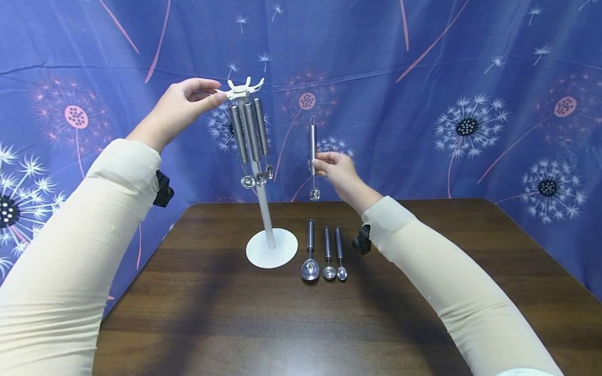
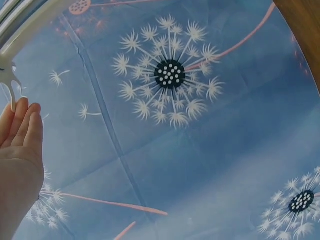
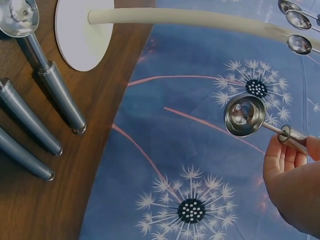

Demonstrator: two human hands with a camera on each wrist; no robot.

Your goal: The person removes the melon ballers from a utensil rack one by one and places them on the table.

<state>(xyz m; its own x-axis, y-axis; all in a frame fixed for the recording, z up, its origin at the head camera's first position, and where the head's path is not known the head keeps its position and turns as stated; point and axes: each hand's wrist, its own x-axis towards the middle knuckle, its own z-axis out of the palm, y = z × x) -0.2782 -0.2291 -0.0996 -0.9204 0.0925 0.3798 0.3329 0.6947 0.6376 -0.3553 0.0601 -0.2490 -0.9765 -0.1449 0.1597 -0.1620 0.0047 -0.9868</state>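
Observation:
In the head view my left hand (image 1: 181,105) pinches a hook at the left of a white rack's top (image 1: 241,89). The left wrist view shows the fingertips (image 2: 22,107) at that hook. Several steel scoops (image 1: 251,132) hang by their handles from the rack, bowls down. To the right of the rack, my right hand (image 1: 338,171) holds a melon baller (image 1: 312,141) by its handle between thumb and fingers. It hangs upright above the table, its round bowl (image 3: 245,116) at the bottom.
On the brown wooden table (image 1: 217,318) lie a larger scoop (image 1: 310,268) and two smaller ones, a round scoop (image 1: 329,272) and a narrower scoop (image 1: 342,272). The rack's round white base (image 1: 273,256) stands left of them. A blue dandelion-patterned curtain (image 1: 384,75) hangs behind.

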